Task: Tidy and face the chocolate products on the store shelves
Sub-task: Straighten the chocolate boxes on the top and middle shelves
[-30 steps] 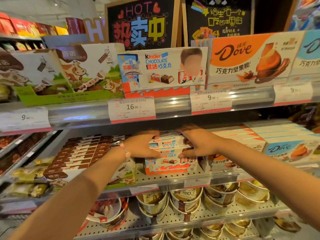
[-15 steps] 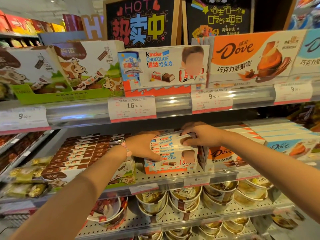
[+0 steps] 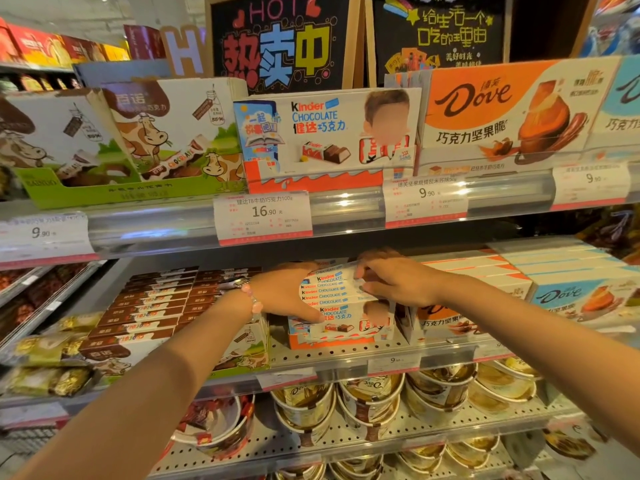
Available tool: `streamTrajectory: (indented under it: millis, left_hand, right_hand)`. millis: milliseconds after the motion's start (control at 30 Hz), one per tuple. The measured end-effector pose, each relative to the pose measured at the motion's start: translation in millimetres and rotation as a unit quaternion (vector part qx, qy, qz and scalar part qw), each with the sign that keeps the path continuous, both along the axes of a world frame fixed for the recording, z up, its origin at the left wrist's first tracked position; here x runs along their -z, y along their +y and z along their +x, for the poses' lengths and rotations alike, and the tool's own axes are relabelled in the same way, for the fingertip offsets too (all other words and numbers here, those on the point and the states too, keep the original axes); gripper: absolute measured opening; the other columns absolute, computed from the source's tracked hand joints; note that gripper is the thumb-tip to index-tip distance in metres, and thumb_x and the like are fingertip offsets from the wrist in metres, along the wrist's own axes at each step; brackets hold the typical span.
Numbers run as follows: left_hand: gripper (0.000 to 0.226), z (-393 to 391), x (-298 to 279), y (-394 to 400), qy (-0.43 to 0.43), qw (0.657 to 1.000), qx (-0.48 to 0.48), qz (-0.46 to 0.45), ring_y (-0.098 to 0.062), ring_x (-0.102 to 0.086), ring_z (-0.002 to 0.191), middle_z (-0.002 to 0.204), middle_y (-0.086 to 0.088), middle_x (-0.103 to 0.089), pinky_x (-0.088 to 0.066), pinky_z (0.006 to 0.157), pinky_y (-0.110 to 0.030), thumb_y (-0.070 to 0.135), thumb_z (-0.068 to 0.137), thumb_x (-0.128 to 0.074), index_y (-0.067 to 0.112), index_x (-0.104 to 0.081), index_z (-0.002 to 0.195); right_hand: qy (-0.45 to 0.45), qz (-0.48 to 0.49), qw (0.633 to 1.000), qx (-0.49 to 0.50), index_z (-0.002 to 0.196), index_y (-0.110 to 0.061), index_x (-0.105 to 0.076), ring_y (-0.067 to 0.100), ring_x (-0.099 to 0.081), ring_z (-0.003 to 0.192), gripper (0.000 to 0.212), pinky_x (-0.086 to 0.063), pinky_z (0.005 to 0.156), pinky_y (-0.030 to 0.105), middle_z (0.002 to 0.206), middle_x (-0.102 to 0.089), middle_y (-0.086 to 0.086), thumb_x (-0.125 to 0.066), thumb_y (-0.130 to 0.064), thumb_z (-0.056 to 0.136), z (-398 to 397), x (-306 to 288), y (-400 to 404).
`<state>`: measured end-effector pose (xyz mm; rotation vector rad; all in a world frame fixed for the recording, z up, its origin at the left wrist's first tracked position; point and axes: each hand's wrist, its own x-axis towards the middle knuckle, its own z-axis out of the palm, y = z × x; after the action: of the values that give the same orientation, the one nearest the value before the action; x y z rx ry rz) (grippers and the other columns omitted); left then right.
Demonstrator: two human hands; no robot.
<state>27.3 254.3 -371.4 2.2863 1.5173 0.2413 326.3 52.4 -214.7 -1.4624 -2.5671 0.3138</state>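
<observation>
Item: stack of white-and-orange cardboard Kinder chocolate boxes (image 3: 332,299), middle shelf (image 3: 346,355), frame centre.
Left hand (image 3: 287,296): grips stack's left side.
Right hand (image 3: 394,282): fingers curled on top right edge.

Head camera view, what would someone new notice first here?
Probably the two hands, left hand and right hand, gripping a stack of Kinder chocolate boxes on the middle shelf. Above, the big orange Dove display box on the top shelf and the colourful HOT chalkboard sign behind it stand out.
</observation>
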Motion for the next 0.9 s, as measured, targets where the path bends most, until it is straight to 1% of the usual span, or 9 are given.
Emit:
streamTrajectory:
  millis: [33,67,167,267,400,500,700,767,900]
  left_hand:
    - [0.061,27,-85,-94,0.058,0.998,0.025,-0.005,0.003,-0.059,0.085,0.107,0.022,-0.061,-0.053,0.067,-0.016,0.071,0.057,-0.066,0.04,-0.046,0.106]
    - [0.054,48,-120,-138,0.066,0.995,0.067,-0.015,0.001,-0.06,0.089,0.103,0.021,-0.06,-0.052,0.071,-0.015,0.058,0.066,-0.071,0.035,-0.048,0.109]
    - [0.045,71,-165,-191,0.035,0.993,0.114,-0.02,-0.002,-0.059,0.091,0.104,0.015,-0.06,-0.048,0.072,-0.014,0.041,0.074,-0.074,0.03,-0.048,0.109]
    - [0.044,62,-154,-182,0.024,0.994,0.106,-0.032,0.0,-0.058,0.087,0.101,0.016,-0.059,-0.047,0.07,-0.011,0.039,0.074,-0.075,0.03,-0.048,0.108]
    - [0.049,63,-155,-185,0.0,0.995,0.1,-0.024,0.0,-0.059,0.09,0.1,0.02,-0.058,-0.049,0.073,-0.014,0.04,0.072,-0.076,0.034,-0.047,0.111]
    - [0.045,62,-155,-185,0.003,0.995,0.1,-0.018,-0.002,-0.061,0.093,0.102,0.018,-0.061,-0.052,0.075,-0.019,0.04,0.071,-0.076,0.033,-0.051,0.108]
    - [0.063,64,-159,-191,0.01,0.995,0.097,-0.011,-0.008,-0.058,0.107,0.119,0.014,-0.058,-0.052,0.087,-0.028,0.045,0.072,-0.075,0.028,-0.048,0.127]
    - [0.078,64,-160,-193,0.015,0.996,0.086,0.011,-0.008,-0.052,0.112,0.121,0.017,-0.049,-0.049,0.09,-0.027,0.044,0.071,-0.075,0.028,-0.036,0.136]
    - [0.061,63,-161,-194,-0.018,0.995,0.093,0.019,-0.007,-0.057,0.103,0.113,0.013,-0.057,-0.052,0.082,-0.023,0.038,0.07,-0.078,0.028,-0.048,0.122]
  right_hand:
    - [0.05,-0.006,0.999,0.002,0.121,-0.018,-0.047,0.018,-0.051,0.115,0.026,-0.043,0.09,0.027,0.123,-0.052,0.0,-0.049,-0.028,0.097,1,-2,0]
    - [0.102,-0.011,0.995,0.01,0.126,-0.019,-0.044,0.018,-0.053,0.114,0.031,-0.045,0.09,0.026,0.124,-0.053,0.001,-0.051,-0.025,0.096,3,-4,0]
    - [0.104,0.013,0.994,0.031,0.134,-0.019,-0.047,0.015,-0.052,0.117,0.038,-0.041,0.094,0.023,0.129,-0.055,0.0,-0.051,-0.022,0.096,7,-8,3]
    - [0.042,0.074,0.995,0.044,0.125,-0.018,-0.058,0.016,-0.053,0.114,0.03,-0.038,0.091,0.02,0.126,-0.06,0.0,-0.051,-0.016,0.096,7,-4,8]
    - [0.103,0.081,0.99,0.06,0.119,-0.014,-0.061,0.017,-0.058,0.108,0.026,-0.04,0.084,0.018,0.118,-0.064,0.003,-0.054,-0.013,0.094,4,3,10]
    - [0.082,0.064,0.994,0.042,0.119,-0.014,-0.063,0.014,-0.059,0.1,0.027,-0.042,0.081,0.017,0.115,-0.064,0.001,-0.053,-0.012,0.094,1,2,6]
    - [-0.024,-0.018,0.999,0.035,0.109,-0.012,-0.069,0.018,-0.057,0.104,0.029,-0.047,0.092,0.032,0.118,-0.062,0.005,-0.046,-0.026,0.097,-5,-22,18]
    - [0.006,-0.043,0.997,0.067,0.122,-0.014,-0.061,0.02,-0.055,0.111,0.03,-0.044,0.094,0.028,0.128,-0.057,0.004,-0.042,-0.022,0.099,-12,-24,25]
    - [0.01,-0.084,0.99,0.109,0.143,-0.017,-0.038,0.025,-0.045,0.126,0.042,-0.038,0.1,0.029,0.143,-0.044,0.007,-0.039,-0.018,0.101,-19,-13,38]
